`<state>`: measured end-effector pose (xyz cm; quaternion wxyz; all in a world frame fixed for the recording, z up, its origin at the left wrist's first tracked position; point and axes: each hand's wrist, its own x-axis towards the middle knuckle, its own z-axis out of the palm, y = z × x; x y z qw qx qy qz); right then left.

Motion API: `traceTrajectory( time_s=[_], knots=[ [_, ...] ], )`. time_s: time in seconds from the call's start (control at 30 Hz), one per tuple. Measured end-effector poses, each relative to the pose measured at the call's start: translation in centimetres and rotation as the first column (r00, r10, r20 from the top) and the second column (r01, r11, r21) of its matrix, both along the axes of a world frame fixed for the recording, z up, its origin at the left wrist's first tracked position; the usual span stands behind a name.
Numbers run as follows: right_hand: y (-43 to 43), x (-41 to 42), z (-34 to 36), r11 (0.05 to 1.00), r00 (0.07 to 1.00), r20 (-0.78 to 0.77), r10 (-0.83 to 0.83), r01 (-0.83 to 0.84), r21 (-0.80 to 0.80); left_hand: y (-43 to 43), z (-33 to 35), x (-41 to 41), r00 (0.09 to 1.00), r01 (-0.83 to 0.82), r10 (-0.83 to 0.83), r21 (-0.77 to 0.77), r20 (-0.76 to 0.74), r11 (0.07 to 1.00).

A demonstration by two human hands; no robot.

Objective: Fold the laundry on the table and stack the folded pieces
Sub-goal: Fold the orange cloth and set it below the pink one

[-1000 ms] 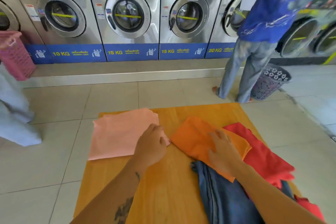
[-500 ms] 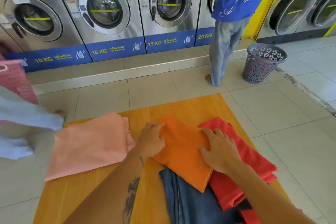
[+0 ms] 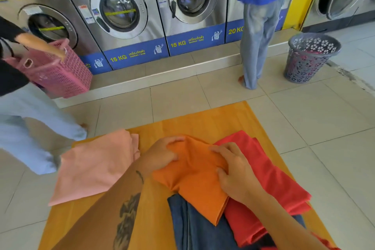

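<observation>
An orange cloth [image 3: 199,184] lies folded in the middle of the wooden table [image 3: 213,122]. My left hand [image 3: 162,155] grips its far left corner and my right hand [image 3: 236,172] pinches its right side, bunching the fabric between them. Under it on the right lies a red cloth [image 3: 269,184], and a dark blue denim piece [image 3: 194,227] sits beneath both at the near edge. A folded pink cloth [image 3: 95,166] rests flat at the table's left, partly over the edge.
A row of steel washing machines [image 3: 121,10] lines the far wall. A person in blue [image 3: 261,26] stands beside a grey basket [image 3: 310,57]. At left another person [image 3: 24,111] carries a pink basket [image 3: 58,69] close to the table.
My left hand left the pink cloth and took hold of the orange cloth's far corner. My right hand closed on its right side, wrinkling it. The person with the pink basket came closer.
</observation>
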<state>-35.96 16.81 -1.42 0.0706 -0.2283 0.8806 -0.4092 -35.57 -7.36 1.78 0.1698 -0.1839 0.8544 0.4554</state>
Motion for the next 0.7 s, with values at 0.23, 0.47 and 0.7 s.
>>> traceTrajectory(
  time_s=[0.23, 0.47, 0.7],
  knots=[
    [-1.3, 0.8, 2.0, 0.984, 0.988, -0.023, -0.156, 0.153, -0.087, 0.3, 1.5, 4.2, 0.974, -0.043, 0.028, -0.063, -0.223, 0.997],
    [-5.0, 3.8, 6.8, 0.967, 0.977, -0.113, -0.184, 0.159, -0.199, -2.8, 4.6, 11.2, 0.878, -0.188, 0.182, 0.03, -0.442, 0.982],
    [-12.6, 9.4, 8.8, 0.985, 0.999, 0.019, -0.027, 0.03, -0.17, -9.9, 5.5, 22.6, 0.795, -0.381, 0.356, 0.054, -0.491, 0.923]
  ],
)
